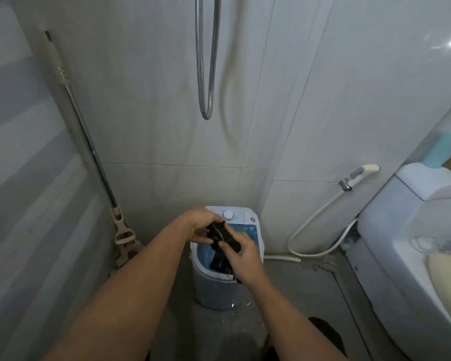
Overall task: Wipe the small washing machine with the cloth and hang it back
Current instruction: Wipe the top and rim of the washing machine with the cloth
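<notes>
Hands: we see both reach forward over the small washing machine (pixel 228 256), meeting above its top.
Left hand (pixel 199 224): palm turned down, fingers curled onto the upper end of the dark cloth (pixel 223 239), gripping it.
Right hand (pixel 241 259): set nearer to us and lower, thumb and fingers pinching the same cloth from the right side.
Cloth: bunched and dark, stretched between the two hands, with a loose end trailing down over the machine's front rim.
Room around the machine: we find bare floor (pixel 297 295) in front and to the right; the back panel stands close to the tiled wall (pixel 154 113).
Left edge: a mop (pixel 94 155) leans in the corner, its head near the machine's left side but apart from it.
Right edge: a toilet (pixel 406 256) fills that side, well apart from the machine, with a white hose (pixel 313 225) looping down the wall to the floor between them.
Overhead: a metal shower hose (pixel 206 74) hangs in a loop above the machine.
Machine top: a white dial (pixel 228 215) sits behind a blue translucent lid (pixel 248 233); we cannot tell what lies in the tub.
</notes>
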The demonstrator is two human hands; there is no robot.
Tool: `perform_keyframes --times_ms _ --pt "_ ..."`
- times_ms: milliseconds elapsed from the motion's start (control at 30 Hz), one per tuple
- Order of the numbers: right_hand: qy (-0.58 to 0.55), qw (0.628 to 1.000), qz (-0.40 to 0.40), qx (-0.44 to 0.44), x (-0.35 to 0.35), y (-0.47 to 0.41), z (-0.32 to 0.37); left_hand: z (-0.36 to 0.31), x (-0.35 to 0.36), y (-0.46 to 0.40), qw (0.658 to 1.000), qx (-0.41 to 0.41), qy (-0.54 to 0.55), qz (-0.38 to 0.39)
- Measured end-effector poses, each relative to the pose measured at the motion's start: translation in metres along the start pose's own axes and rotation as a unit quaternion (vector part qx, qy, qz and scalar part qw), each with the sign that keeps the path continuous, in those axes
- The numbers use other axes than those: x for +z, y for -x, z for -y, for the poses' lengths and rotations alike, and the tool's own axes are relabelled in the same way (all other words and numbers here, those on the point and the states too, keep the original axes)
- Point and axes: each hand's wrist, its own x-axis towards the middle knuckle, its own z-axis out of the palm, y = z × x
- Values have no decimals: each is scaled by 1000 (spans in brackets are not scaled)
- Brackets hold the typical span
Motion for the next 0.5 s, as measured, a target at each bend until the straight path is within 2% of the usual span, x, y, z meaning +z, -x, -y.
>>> perform_keyframes --times_ms 300,500 --pt "11 997 30 67 57 -78 -54 85 -47 -108 991 -33 49 -122" --pt "50 997 43 50 79 -171 -70 130 -57 -179 986 -32 43 -156"
